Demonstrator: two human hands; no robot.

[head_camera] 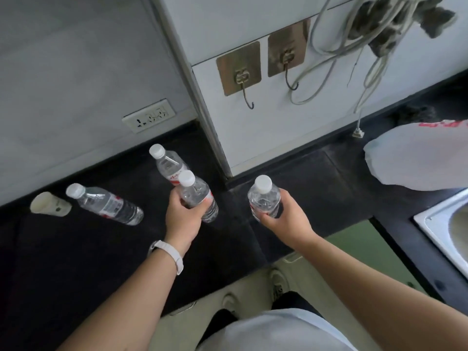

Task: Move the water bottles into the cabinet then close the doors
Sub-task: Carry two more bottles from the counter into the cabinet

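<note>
Several clear water bottles with white caps and red labels are on or above the black countertop [76,249]. My left hand [181,216] grips one bottle [200,196] around its body. My right hand [283,214] grips another bottle [264,198], held upright above the counter's front edge. A third bottle [167,162] stands just behind the left-hand bottle. A fourth bottle [106,203] stands at the left, apart from both hands. No cabinet interior shows; pale cabinet door fronts [240,295] appear below the counter edge.
A small cream cup-like object [50,206] sits left of the fourth bottle. A wall socket [149,115], two adhesive hooks [240,69] and hanging cables [367,46] are on the wall. A white plastic bag [417,158] and a steel sink [445,224] lie at the right.
</note>
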